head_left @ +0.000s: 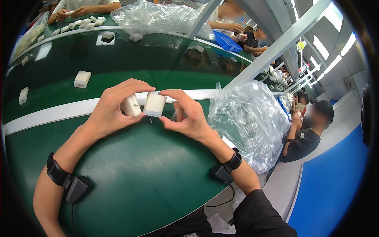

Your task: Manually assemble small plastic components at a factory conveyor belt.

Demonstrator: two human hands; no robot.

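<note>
Above the near edge of the green conveyor, my left hand is curled around a rounded white plastic block, which shows a small metal pin on its side. A second white block, with a translucent lower rim and thin pins pointing down, is held upright between the fingertips of both hands. My right hand pinches its right side with thumb and index finger. The left fingertips touch its left side. Something clear, perhaps thin plastic, shows by the right fingers; I cannot make it out.
Loose white blocks lie on the dark green belt beyond the white rail. A large clear plastic bag stands at the right, beside a slanted grey post. Other people work across the belt and at the right.
</note>
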